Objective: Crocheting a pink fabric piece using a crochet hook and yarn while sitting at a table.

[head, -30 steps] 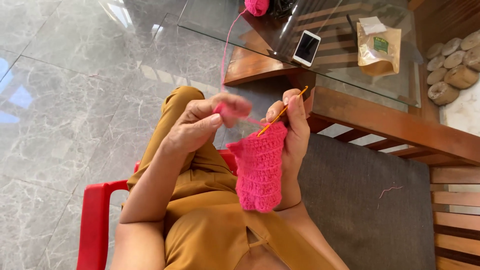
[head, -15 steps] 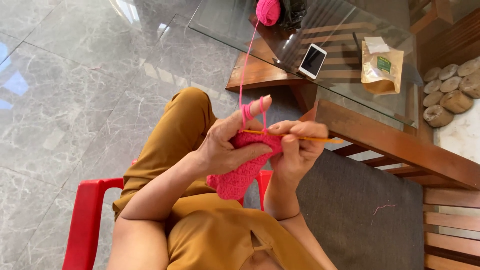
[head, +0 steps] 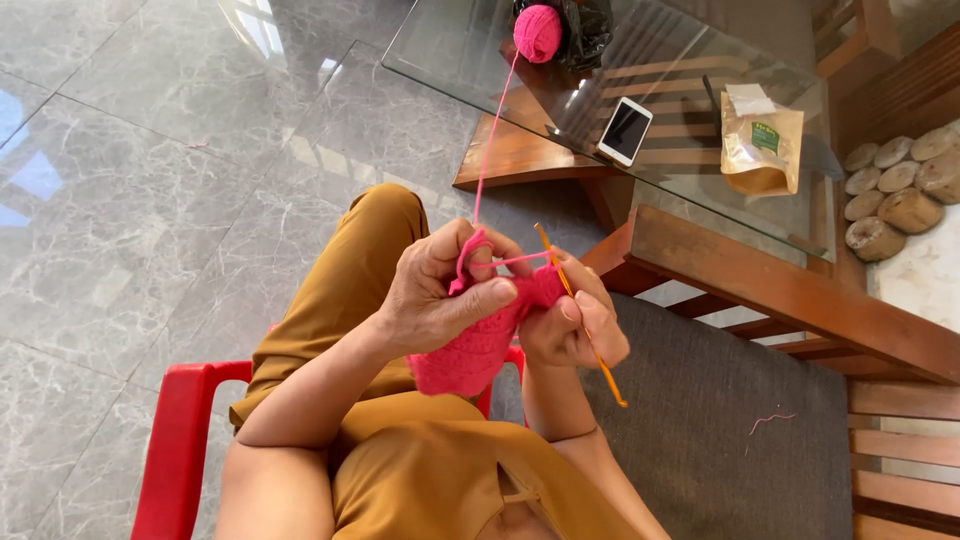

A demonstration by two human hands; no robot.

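Note:
A pink crocheted piece (head: 470, 350) hangs between both hands over my lap. My left hand (head: 435, 290) pinches its upper edge, with the pink yarn strand (head: 490, 160) looped over the forefinger. The strand runs up to a pink yarn ball (head: 538, 32) on the glass table (head: 700, 160). My right hand (head: 572, 322) grips an orange crochet hook (head: 580, 315), its tip pointing up at the top of the piece.
I sit on a red plastic chair (head: 175, 440) above a grey marble floor (head: 150, 180). On the glass table lie a white phone (head: 626, 131), a brown paper pouch (head: 761, 146) and a dark bag (head: 585, 30). A grey rug (head: 720, 430) and round stones (head: 900, 190) are at right.
The pink piece has been turned and gathered up between the hands. The hook has swung from pointing up-right to nearly upright, and the view has tilted so the yarn ball shows fully.

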